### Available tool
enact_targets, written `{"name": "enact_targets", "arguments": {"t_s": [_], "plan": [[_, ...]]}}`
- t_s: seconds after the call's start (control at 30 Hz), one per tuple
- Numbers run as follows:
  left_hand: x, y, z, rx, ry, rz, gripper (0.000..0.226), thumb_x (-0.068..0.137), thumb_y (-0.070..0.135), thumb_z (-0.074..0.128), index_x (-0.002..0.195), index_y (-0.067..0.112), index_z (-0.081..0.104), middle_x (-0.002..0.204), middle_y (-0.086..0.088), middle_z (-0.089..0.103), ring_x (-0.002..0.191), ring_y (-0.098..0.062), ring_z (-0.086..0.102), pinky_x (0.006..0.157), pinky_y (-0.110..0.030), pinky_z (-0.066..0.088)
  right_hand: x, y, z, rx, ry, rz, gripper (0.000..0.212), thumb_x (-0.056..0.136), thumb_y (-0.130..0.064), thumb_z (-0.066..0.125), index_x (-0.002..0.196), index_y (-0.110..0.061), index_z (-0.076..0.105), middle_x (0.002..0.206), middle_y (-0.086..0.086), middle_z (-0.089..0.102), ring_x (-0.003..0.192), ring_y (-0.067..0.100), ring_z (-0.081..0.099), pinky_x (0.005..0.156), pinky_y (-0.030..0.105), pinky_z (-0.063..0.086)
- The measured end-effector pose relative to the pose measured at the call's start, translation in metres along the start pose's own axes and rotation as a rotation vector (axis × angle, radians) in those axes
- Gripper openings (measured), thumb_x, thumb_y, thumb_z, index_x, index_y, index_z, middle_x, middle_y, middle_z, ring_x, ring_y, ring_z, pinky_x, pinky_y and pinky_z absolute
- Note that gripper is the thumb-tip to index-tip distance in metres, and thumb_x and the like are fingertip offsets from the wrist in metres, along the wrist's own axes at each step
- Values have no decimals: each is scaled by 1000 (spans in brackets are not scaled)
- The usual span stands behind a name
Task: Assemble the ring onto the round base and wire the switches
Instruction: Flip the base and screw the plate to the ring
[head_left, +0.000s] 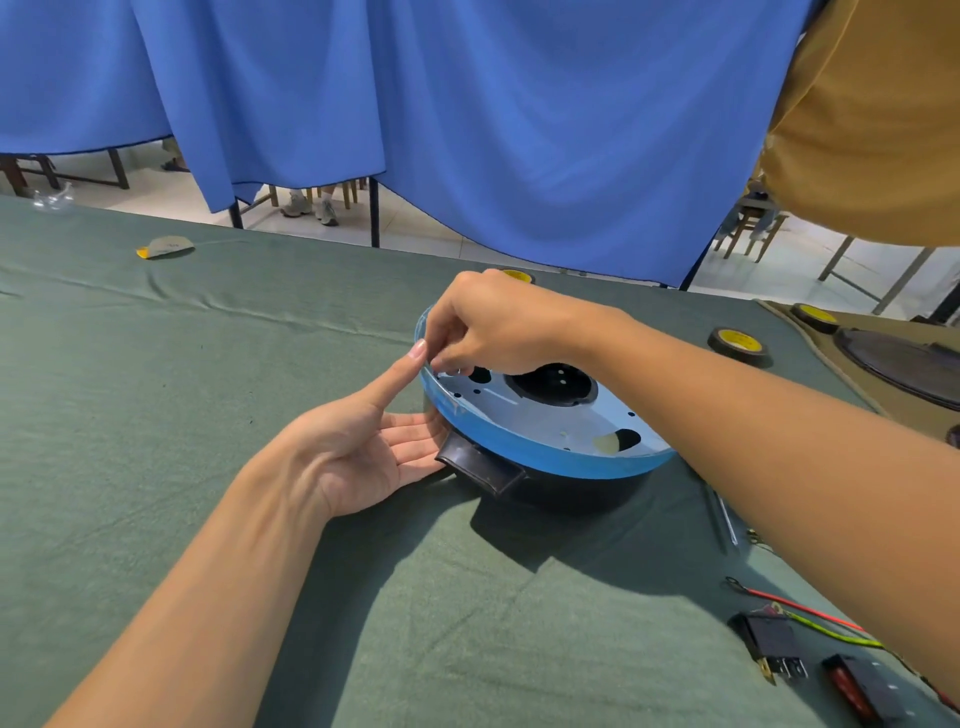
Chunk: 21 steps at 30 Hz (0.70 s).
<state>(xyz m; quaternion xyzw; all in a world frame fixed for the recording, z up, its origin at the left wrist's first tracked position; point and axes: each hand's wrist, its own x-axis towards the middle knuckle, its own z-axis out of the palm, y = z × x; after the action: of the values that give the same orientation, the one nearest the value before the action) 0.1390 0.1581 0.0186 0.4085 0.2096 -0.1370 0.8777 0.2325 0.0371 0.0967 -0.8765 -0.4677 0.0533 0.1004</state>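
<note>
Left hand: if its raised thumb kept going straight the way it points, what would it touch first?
Probably the blue rim of the round base; the left hand already has its thumb tip there, beside the right hand.

A blue curtain (519, 130) hangs beyond the green-clothed table (208, 364); tape rolls (740, 345) sit far right, a paper scrap (165, 246) far left.
</note>
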Motion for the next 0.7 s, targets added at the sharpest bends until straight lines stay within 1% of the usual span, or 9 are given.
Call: {"name": "enact_targets", "arguments": {"t_s": [0.07, 0.17, 0.27, 0.33, 0.43, 0.5, 0.57, 0.63, 0.7], "plan": [[0, 0, 0, 4, -1, -3, 79, 63, 43, 81, 113, -13, 58, 121, -22, 66, 108, -30, 67, 78, -49, 58, 0, -1, 2, -42, -1, 0, 12, 91, -23, 65, 93, -17, 75, 66, -14, 62, 62, 2, 57, 56, 16, 41], [2, 0, -1, 11, -5, -1, 78, 62, 43, 81, 112, -13, 59, 122, -22, 65, 109, -29, 66, 79, -49, 58, -1, -1, 4, -107, -17, -8, 18, 94, -28, 60, 82, -18, 68, 64, -13, 57, 61, 4, 52, 55, 20, 36], [2, -1, -2, 4, 0, -1, 79, 63, 43, 81, 113, -13, 58, 122, -22, 65, 109, -30, 67, 80, -49, 58, -2, 1, 3, -75, -19, -22, 8, 91, -28, 64, 85, -23, 67, 69, -17, 57, 65, 1, 53, 55, 15, 34], [2, -1, -1, -4, 0, 6, 79, 60, 42, 82, 111, -14, 59, 120, -22, 66, 103, -29, 69, 76, -47, 60, -2, 2, 2, -47, -24, -31, 3, 87, -23, 68, 86, -26, 68, 71, -19, 58, 67, 0, 54, 56, 13, 35], [2, -2, 0, 0, -4, 17, 78, 56, 41, 82, 107, -13, 60, 118, -22, 66, 89, -29, 73, 71, -43, 62, 1, 3, 4, -66, -12, -35, 6, 86, -22, 69, 80, -25, 69, 66, -17, 57, 64, 3, 54, 57, 18, 38], [2, -2, -1, 9, -3, 16, 79, 54, 41, 83, 107, -13, 60, 119, -22, 66, 89, -30, 73, 72, -43, 61, 1, 3, 8, -99, 5, -34, 16, 88, -27, 65, 73, -24, 66, 62, -12, 57, 61, 7, 52, 58, 24, 42], [3, -2, -1, 10, -6, 17, 80, 55, 42, 83, 108, -13, 60, 120, -22, 66, 95, -29, 72, 75, -44, 61, 0, 4, 9, -125, 6, -31, 26, 92, -33, 60, 69, -22, 63, 60, -8, 55, 60, 7, 47, 58, 26, 39], [3, -2, -2, 12, -4, 19, 80, 59, 43, 82, 111, -13, 59, 119, -22, 67, 101, -29, 70, 78, -46, 59, -4, 6, 6, -142, 34, -19, 33, 94, -39, 56, 71, -17, 66, 61, -4, 57, 59, 7, 45, 55, 26, 35], [3, -2, -1, 18, 1, 18, 80, 63, 44, 81, 112, -14, 57, 116, -23, 68, 100, -30, 71, 77, -47, 59, -14, 10, 0, -122, 101, 14, 34, 95, -40, 55, 74, -16, 66, 67, -2, 61, 63, 7, 49, 58, 27, 38]]}}
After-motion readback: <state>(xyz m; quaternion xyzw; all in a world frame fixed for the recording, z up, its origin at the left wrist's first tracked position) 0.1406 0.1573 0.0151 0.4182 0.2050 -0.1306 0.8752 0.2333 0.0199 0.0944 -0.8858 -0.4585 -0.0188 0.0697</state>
